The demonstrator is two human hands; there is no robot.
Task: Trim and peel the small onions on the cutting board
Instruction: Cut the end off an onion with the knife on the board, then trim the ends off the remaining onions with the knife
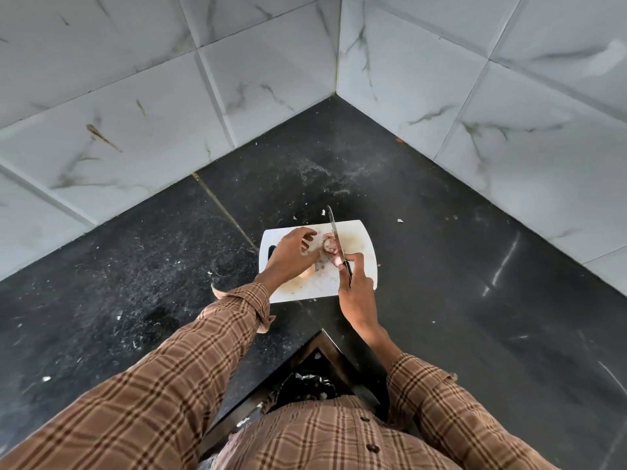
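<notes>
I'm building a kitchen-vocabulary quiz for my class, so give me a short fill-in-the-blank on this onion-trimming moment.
1. The right hand grips a ____ whose blade points away from the person.
2. The small onions lie on a white cutting ____.
3. The cutting board sits on a ____ countertop, near the corner of the tiled walls.
4. The left hand reaches over the board from the side with its handle ____.

Missing words: knife; board; black; hole

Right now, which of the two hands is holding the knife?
The right hand holds it: its fingers grip the dark handle of the knife, blade pointing away over the white cutting board. The left hand has no tool; it rests by the onions.
</notes>
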